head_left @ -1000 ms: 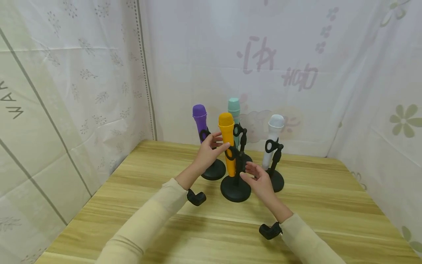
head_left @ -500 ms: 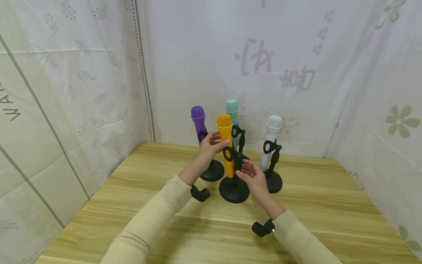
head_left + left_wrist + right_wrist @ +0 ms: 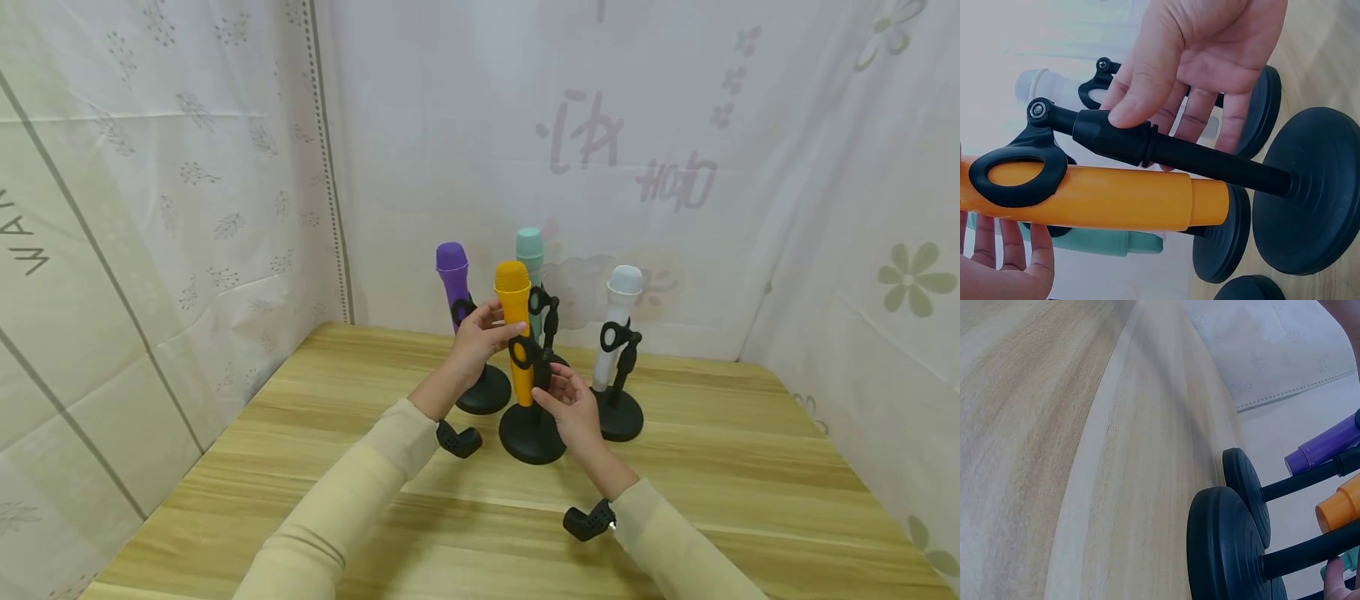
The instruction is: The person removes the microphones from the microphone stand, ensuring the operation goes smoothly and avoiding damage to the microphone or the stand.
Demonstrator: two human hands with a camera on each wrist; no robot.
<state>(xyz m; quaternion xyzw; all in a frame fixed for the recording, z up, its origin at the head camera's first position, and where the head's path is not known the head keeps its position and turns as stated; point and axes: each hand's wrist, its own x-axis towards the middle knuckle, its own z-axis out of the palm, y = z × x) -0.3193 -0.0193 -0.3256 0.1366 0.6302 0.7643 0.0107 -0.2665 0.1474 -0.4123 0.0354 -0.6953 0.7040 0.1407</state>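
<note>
An orange microphone (image 3: 512, 283) leans in the clip of the front black microphone stand (image 3: 532, 446). My left hand (image 3: 471, 346) holds its body, with the thumb in front and the fingers behind; in the left wrist view these fingers (image 3: 1041, 250) lie against the orange barrel. On the upright of the same stand, my right hand (image 3: 576, 410) has its thumb on the collar (image 3: 1110, 137) and its fingers passing behind. Only a fingertip (image 3: 1335, 575) of that hand shows beside the pole in the right wrist view.
Purple (image 3: 452, 271), mint green (image 3: 529, 243) and white (image 3: 624, 287) microphones stand close around in their own black stands. All are on a wooden table (image 3: 697, 467), with patterned cloth (image 3: 450, 125) hanging behind and at the sides. Each wrist carries a black camera (image 3: 588, 521).
My right hand has moved left from beside the front stand onto its upright. The left hand stays at the orange microphone, its thumb closer against it. The head view has shifted slightly.
</note>
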